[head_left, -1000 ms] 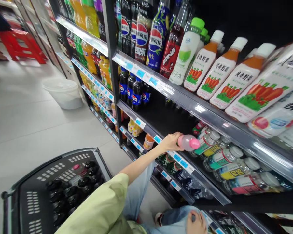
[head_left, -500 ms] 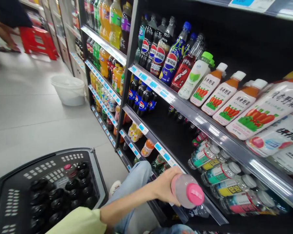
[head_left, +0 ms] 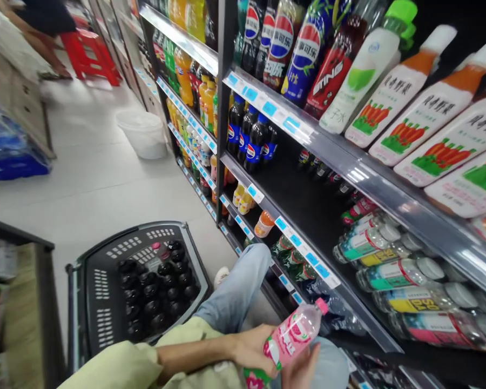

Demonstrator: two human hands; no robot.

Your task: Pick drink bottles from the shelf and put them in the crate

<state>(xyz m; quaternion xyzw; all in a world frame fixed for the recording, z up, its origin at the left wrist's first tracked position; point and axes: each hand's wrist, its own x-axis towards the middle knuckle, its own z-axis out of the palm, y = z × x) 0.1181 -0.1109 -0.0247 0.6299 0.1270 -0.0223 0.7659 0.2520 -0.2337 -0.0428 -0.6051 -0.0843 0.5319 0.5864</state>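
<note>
My left hand (head_left: 253,348) is wrapped round the lower part of a pink drink bottle (head_left: 294,332) with a pink cap and a pink and green label. The bottle lies tilted over my lap, its cap pointing up and right. Close behind its lower side is my right hand (head_left: 302,370), fingers partly visible and apart; whether it touches the bottle is unclear. On the floor to the left stands a dark shopping basket (head_left: 101,286). Many dark-capped bottles (head_left: 157,294) fill it, with one pink-capped bottle (head_left: 161,251) among them.
Drink shelves (head_left: 291,237) run along my right side, with carrot-label bottles (head_left: 417,127) above and clear bottles lying down (head_left: 392,275). A white tub (head_left: 143,135) and a red stool (head_left: 91,56) stand farther off. A person sits at the far left.
My left hand has brought the pink bottle down and toward my lap, turning its label into view. My right hand has come into view beside it. The camera view has shifted.
</note>
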